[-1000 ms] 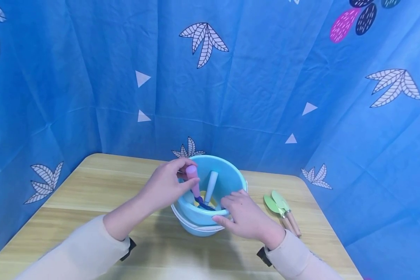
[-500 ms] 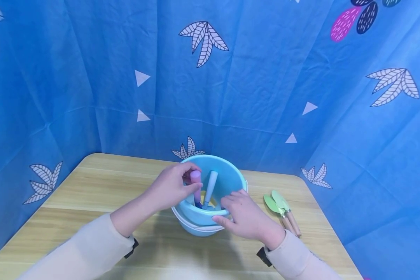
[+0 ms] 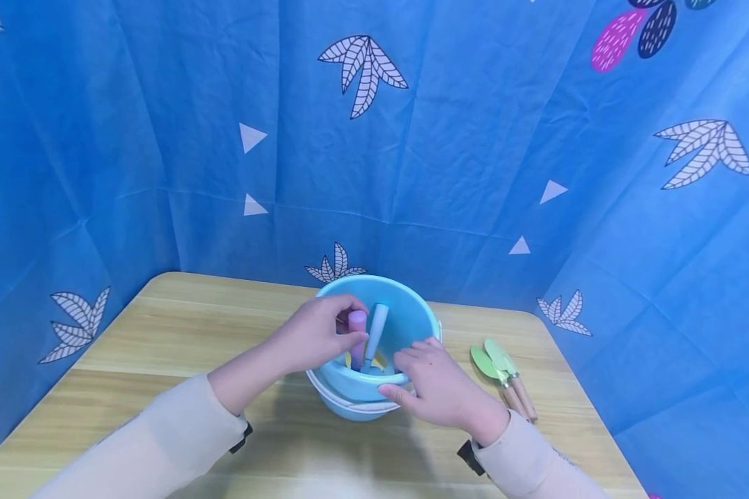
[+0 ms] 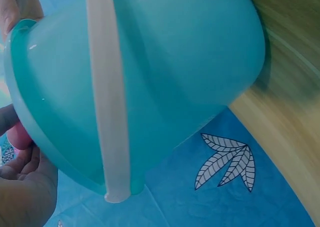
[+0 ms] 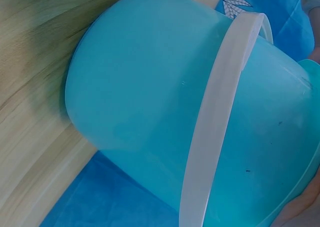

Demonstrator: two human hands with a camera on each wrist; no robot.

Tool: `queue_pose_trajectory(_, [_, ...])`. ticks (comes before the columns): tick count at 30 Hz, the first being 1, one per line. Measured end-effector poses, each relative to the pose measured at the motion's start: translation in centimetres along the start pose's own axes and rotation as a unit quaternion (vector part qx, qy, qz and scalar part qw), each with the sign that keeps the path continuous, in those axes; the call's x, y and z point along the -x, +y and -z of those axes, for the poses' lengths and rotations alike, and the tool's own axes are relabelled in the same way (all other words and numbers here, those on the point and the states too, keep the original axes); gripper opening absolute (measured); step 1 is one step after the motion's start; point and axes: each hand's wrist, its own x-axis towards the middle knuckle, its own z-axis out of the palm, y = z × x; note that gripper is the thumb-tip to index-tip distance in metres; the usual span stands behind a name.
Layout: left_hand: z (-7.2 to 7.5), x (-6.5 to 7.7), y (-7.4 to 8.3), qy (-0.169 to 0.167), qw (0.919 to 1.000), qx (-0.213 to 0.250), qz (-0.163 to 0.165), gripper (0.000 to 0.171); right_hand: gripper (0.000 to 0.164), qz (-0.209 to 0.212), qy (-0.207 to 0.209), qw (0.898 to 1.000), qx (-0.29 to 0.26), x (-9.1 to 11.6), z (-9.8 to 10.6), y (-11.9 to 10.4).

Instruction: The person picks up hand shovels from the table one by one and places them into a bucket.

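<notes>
A light blue toy bucket (image 3: 415, 312) with a white carrying handle (image 4: 107, 97) stands on the table. My left hand (image 3: 315, 335) reaches over its left rim and holds the pinkish-purple handle (image 3: 357, 326) of a tool upright inside. That tool's lower end is hidden in the bucket. Beside it, a light blue handle (image 3: 378, 327) leans within the bucket, with something yellow (image 3: 380, 360) partly showing at the bottom. My right hand (image 3: 440, 384) grips the bucket's near right rim, thumb outside and fingers over the edge.
Two small trowels with green blades (image 3: 485, 362) and wooden handles (image 3: 524, 398) lie right of the bucket, near my right forearm. The wooden table (image 3: 225, 312) is bordered by blue patterned cloth (image 3: 462, 138) at the back and sides.
My left hand has moved right and slightly down, bringing the purple-handled tool deeper into the bucket beside the light blue handle. Its dark blue head has gone from sight. My right hand stays put.
</notes>
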Motion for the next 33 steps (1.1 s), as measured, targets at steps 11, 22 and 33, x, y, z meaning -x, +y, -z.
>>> queue_pose_trajectory(11, [-0.7, -0.3, -0.1, -0.032, 0.9995, 0.004, -0.002, 0.025, 0.044, 0.009, 0.005, 1.000, 0.004, 0.4, 0.0, 0.2])
queue_pose_trajectory(22, [-1.3, -0.8, 0.1, -0.045, 0.9988, -0.001, -0.018, 0.024, 0.041, 0.012, 0.005, 1.000, 0.003, 0.8, 0.1, 0.2])
queue_pose_trajectory(33, [-0.6, -1.4, -0.2, -0.076, 0.9967, -0.024, -0.016, 0.025, 0.041, 0.017, 0.005, 1.000, 0.001, 0.8, 0.2, 0.2])
